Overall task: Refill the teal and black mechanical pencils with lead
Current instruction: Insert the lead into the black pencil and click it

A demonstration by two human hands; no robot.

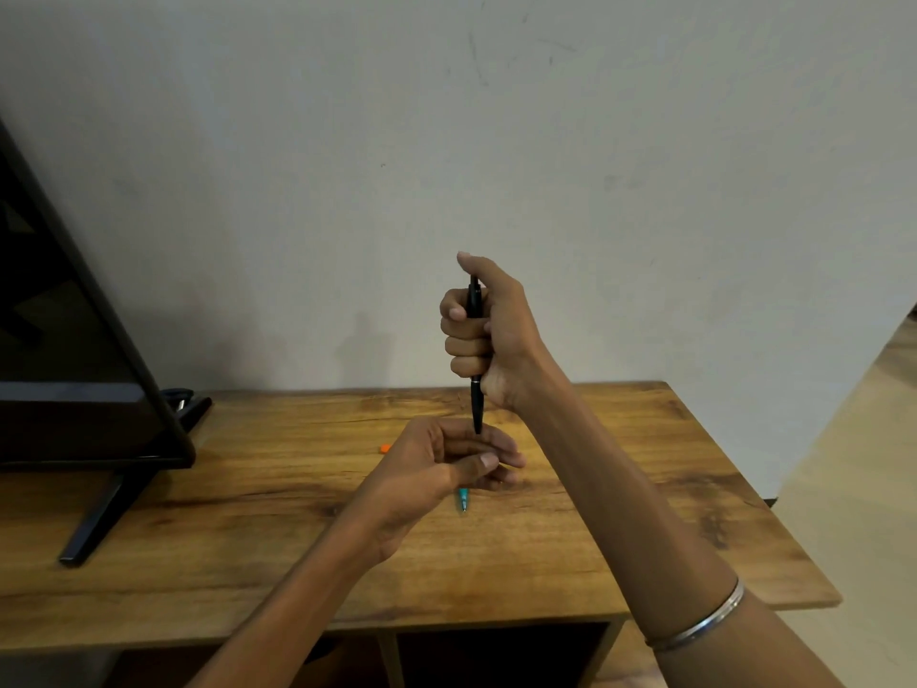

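The right hand (479, 335) gripped the black pencil (475, 355) in a closed fist, upright with its tip pointing down, thumb raised over the top end as if to press the button. The tip met the left hand (446, 461), which sat just above the bench (620, 489) with fingers curled and thumb laid across them; whether it pinched a lead or only steadied the tip was too small to tell. The teal pencil (463, 500) lay flat on the bench at about six o'clock from the left hand, partly hidden beneath it, only its lower end showing. A small orange object (384, 447) rested on the bench at nine o'clock from the left hand; it may have been a lead case or a cap, but it could not be identified. A dark screen on a stand (89, 389) occupied the far left.

By my judgement the black pencil was mid-refill or being tested, not plainly finished. The teal pencil lay untouched, its state unknown, so up to half the task remained.
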